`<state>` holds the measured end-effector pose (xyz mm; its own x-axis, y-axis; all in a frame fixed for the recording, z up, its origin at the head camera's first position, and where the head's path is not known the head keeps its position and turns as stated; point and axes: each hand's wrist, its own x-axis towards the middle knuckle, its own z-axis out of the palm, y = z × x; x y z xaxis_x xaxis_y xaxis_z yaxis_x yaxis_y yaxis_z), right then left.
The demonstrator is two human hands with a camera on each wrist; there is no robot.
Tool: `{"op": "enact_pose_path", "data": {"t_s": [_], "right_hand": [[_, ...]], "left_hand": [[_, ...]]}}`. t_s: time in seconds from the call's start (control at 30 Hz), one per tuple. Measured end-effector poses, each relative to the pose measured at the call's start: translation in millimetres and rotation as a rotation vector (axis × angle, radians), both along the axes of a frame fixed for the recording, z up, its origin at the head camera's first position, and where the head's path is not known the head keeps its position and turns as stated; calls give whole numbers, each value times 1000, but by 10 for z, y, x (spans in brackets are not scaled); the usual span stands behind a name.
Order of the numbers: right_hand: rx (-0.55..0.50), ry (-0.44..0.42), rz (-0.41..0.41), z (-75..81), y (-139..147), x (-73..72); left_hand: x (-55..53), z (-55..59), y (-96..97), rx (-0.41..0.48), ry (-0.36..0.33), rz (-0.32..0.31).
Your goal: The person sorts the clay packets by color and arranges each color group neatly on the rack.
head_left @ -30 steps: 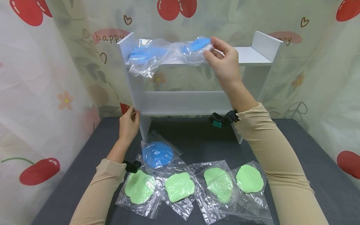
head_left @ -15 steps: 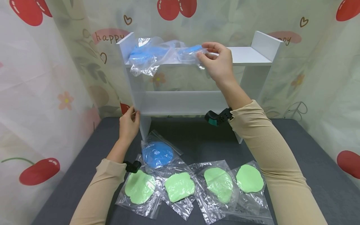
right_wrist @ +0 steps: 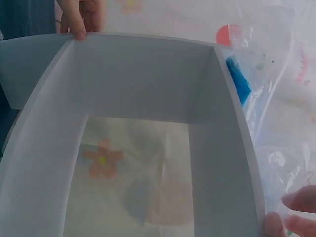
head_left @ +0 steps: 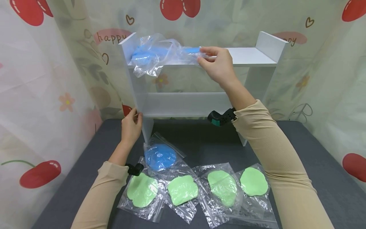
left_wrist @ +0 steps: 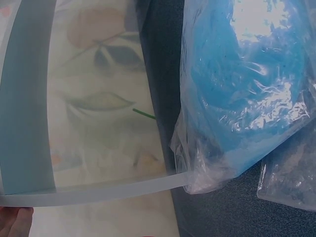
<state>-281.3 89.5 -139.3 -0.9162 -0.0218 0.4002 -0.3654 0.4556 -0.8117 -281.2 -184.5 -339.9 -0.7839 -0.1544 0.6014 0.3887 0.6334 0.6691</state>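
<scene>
At the top board of a white shelf unit (head_left: 254, 55), my right hand (head_left: 218, 65) pinches the right end of a clear plastic bag (head_left: 190, 54) with a flat blue lump inside. Left of it, another bag with a blue lump (head_left: 148, 55) lies on the board, its plastic drooping over the front edge. The two bags overlap, and where one stops is hard to tell. My left hand (head_left: 131, 128) holds the unit's left side panel at middle-board height, fingers bent against its edge. In the right wrist view, the right fingertips (right_wrist: 298, 202) are at the board's edge.
On the dark table (head_left: 71, 190) below, a bagged blue lump (head_left: 160, 157) lies by the unit's left foot. Several bagged green lumps (head_left: 183, 190) lie in a row along the front. A patterned curtain (head_left: 65, 101) surrounds the table; a cable (head_left: 303, 109) shows behind at right.
My right hand has moved left and down with the bag's end, bringing it onto the top board. The plastic between the bags has bunched upward. My left hand has stayed put.
</scene>
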Motion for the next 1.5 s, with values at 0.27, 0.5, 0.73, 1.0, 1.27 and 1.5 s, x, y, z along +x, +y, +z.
{"op": "enact_pose_path", "data": {"t_s": [0.27,0.5,0.73,1.0,1.27,1.5], "right_hand": [[-12,18,-19,-13,40,25],[-128,88,-30,-75,127,49],[-228,152,33,-170,254,122],[-185,146,87,-335,372,232],[-140,118,136,-507,447,319],[-67,97,182,-700,483,380]], "left_hand": [[6,0,5,-3,5,-3],[-1,-3,3,2,2,-9],[-3,-3,5,3,6,-3],[-4,-6,7,5,2,-2],[-3,-7,4,3,1,-2],[2,-5,4,3,7,-5]]}}
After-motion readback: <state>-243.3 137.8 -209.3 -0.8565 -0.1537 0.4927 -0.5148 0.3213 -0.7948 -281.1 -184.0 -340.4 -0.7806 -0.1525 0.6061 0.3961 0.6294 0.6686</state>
